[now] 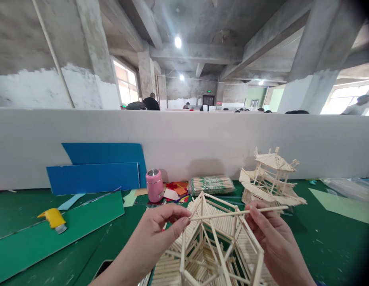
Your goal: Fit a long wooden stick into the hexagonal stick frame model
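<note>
Craft workshop set up in a raw industrial hall. Bare concrete beams [199,51] and pillars [318,55] overhead, walls whitewashed only part way up, round ceiling lamps [178,42], big windows [126,81]. Low white partition [184,139] along the far edge of a green-covered table [327,246], with people [150,102] seated at more stations beyond it. On the table: blue boards [95,171] leaning against the partition, coloured paper scraps [177,190], a wrapped pack of sticks [211,185], a pink can [154,185], a yellow tool [53,219] near the left edge, a finished stick pavilion [270,178], a half-built stick frame [211,246] at the near edge.
</note>
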### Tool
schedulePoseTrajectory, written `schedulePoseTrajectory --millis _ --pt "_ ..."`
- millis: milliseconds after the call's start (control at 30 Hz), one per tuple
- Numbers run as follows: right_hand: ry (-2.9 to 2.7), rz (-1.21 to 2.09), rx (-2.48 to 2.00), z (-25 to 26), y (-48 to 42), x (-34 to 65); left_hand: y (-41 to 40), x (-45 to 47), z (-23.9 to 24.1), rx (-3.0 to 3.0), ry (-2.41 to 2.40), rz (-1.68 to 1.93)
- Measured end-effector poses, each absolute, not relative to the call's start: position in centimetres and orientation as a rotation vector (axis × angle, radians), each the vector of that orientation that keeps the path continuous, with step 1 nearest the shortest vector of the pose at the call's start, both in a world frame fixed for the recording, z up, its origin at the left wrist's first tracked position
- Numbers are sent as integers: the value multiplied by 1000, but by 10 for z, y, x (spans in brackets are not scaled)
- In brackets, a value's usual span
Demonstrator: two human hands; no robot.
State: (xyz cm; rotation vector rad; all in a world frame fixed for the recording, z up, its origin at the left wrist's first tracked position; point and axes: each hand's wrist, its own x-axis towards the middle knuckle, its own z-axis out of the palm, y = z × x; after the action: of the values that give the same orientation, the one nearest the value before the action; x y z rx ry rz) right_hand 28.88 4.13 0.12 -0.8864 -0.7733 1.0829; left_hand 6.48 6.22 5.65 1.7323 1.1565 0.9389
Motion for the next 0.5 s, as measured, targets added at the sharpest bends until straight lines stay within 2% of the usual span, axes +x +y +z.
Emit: schedulePoseTrajectory --millis 500 --pt "-832 1011 -847 -4 32 290 60 66 58 1547 1124 971"
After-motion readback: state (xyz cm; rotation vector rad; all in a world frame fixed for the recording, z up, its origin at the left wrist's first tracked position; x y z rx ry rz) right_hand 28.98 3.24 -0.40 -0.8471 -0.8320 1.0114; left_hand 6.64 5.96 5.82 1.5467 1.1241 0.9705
